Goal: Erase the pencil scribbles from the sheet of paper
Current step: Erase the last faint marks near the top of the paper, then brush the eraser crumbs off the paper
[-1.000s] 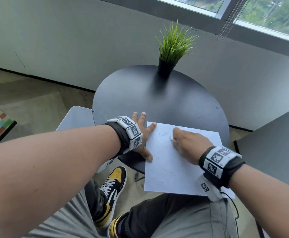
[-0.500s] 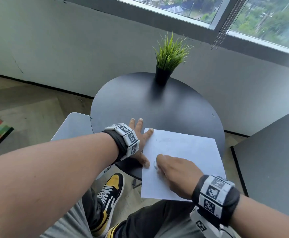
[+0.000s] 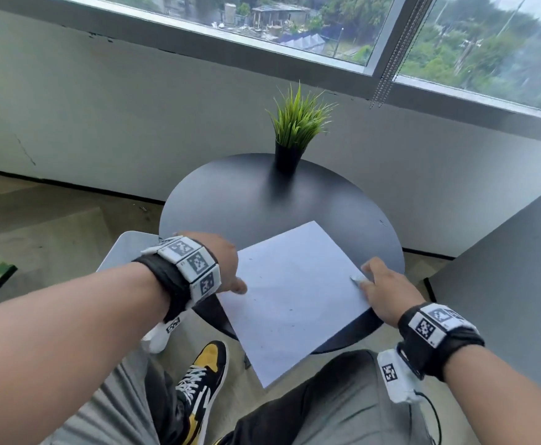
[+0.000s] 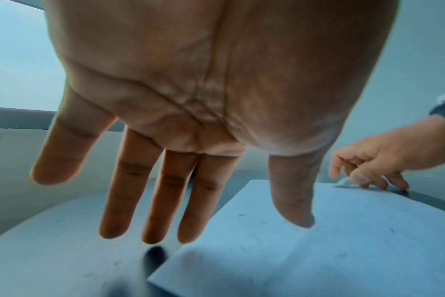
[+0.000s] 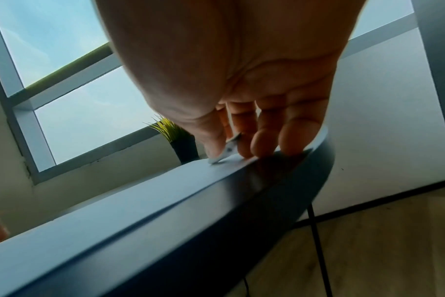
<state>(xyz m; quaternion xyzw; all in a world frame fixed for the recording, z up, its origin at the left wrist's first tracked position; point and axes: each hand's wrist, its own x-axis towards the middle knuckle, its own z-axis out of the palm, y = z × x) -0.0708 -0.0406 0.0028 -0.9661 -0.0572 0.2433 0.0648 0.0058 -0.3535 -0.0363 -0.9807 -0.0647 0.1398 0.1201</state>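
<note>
A white sheet of paper lies turned at an angle on the round black table, its near corner hanging over the front edge. A few small dark pencil flecks show on it. My left hand is at the sheet's left edge with fingers straight and spread, the thumb tip down at the paper. My right hand is at the sheet's right edge and pinches a small white eraser between thumb and fingers, pressing it onto the paper's edge.
A black pot of green grass stands at the table's far side. A pale grey seat is left of the table, a grey panel to the right. My knees and a yellow-black shoe are below the table's front edge.
The sheet has turned on the table. My right hand slid with the eraser from the sheet's lower left to its right edge. My left hand shifted along the left edge; the view tipped upward.
</note>
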